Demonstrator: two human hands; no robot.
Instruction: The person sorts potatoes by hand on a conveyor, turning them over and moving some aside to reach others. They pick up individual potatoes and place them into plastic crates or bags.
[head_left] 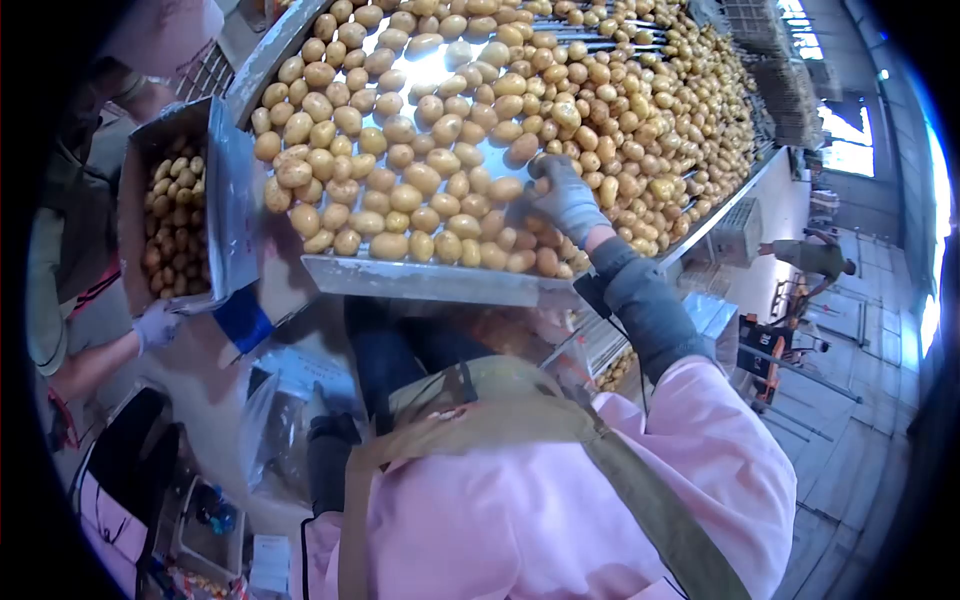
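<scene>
Many wet, yellow-brown potatoes point(423, 178) cover the metal sorting table point(430, 283) in front of me. My right hand point(568, 203), in a grey glove, reaches over the near right part of the table. Its fingers curl round a potato point(541, 185) among the others. Low on the left, my gloved left hand point(317, 403) hangs below the table beside a clear plastic bag point(272, 440). How its fingers are set is not clear from here.
A crate of potatoes point(177, 225) stands at the table's left end, with a co-worker's gloved hand point(158, 327) at its lower edge. Rollers point(610, 38) lie under the potatoes at the far side. Another person point(815, 258) stands farther off at right, near an orange machine point(760, 360).
</scene>
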